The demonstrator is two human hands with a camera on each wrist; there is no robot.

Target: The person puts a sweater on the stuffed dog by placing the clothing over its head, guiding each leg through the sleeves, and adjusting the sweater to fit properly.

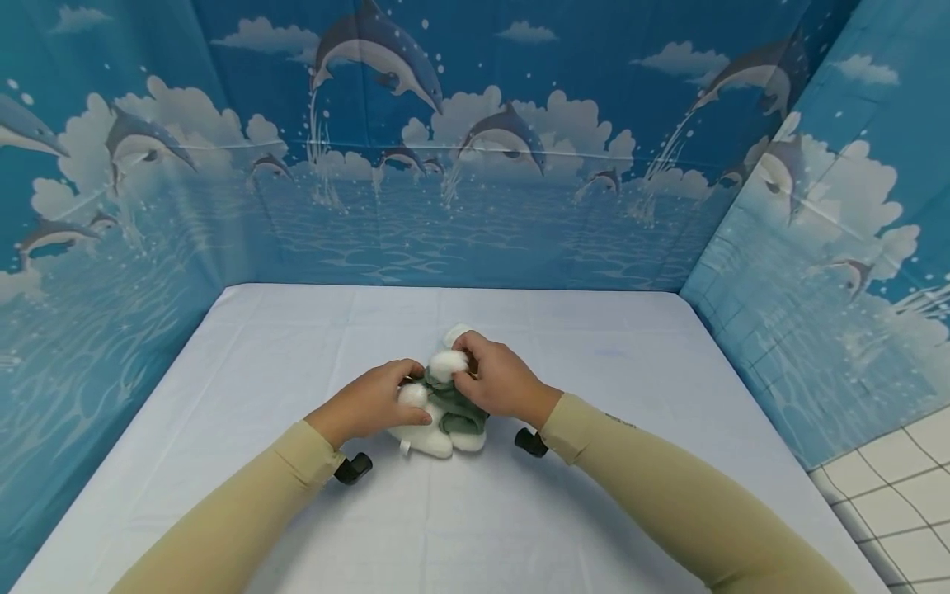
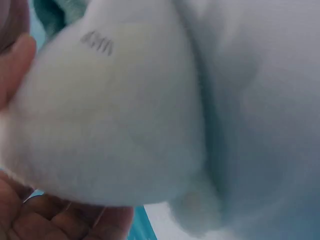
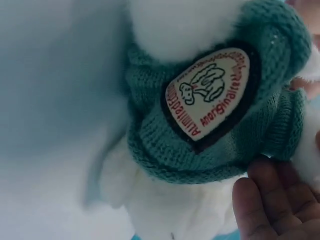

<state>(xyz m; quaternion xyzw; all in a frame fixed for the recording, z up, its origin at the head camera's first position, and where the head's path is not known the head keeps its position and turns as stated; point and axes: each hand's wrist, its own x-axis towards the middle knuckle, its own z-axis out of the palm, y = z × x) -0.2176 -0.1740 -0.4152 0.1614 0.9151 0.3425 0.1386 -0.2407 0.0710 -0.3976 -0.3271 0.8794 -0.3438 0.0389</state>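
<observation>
A white plush toy (image 1: 423, 441) in a green knitted sweater (image 1: 462, 403) lies on the white tabletop, a small tag at its lower left. My left hand (image 1: 371, 403) grips its left side; in the left wrist view, thumb and curled fingers bracket a rounded white part (image 2: 110, 115). At the upper right, my right hand (image 1: 505, 379) pinches the toy beside a fluffy white part (image 1: 449, 365). A shield-shaped badge (image 3: 210, 95) on the sweater faces the right wrist camera, with fingers (image 3: 270, 200) against the lower edge. The toy's head cannot be made out clearly.
The white cloth-covered table (image 1: 594, 346) reaches to a blue dolphin-print curtain (image 1: 475, 214) at the back and sides. Black wrist devices (image 1: 353, 469) sit under both cuffs. White tiles (image 1: 898, 478) show at the far right.
</observation>
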